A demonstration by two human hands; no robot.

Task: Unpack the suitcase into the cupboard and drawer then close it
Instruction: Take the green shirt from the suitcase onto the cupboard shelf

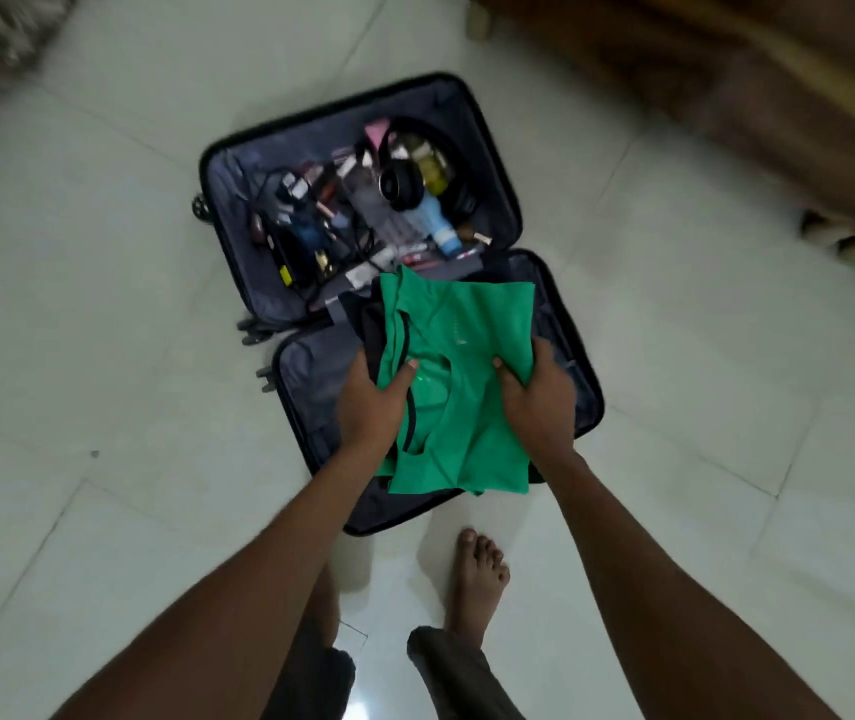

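Clearly, the clothes are gripped from both sides at once: the left hand (371,402) is closed on the near-left edge of the green garment (459,366), thumb on top, and the right hand (537,402) is closed on its right edge in the same way. A dark garment (363,324) is seen under the green cloth at its left, and appears to be caught up in the left hand's hold as well.

The bundle is held directly above the near half of the open suitcase (311,376), which lies flat on the tiled floor (103,356). The long axis of the bundle runs away from the body, roughly in line with the case. Neither hand is nearer; the bundle sits between them, just ahead of one bare foot (477,579).

Neither cupboard nor drawer can be identified; only blurred brown furniture (726,96) is seen at the upper right, so a turn away from the case is judged to be needed next.

By count: one suitcase, two halves; one green garment for certain, at least one dark one. In the far half are seen one pair of headphones (404,187), one pale blue bottle (441,220), dark cables (280,236), and small items too blurred to be counted.
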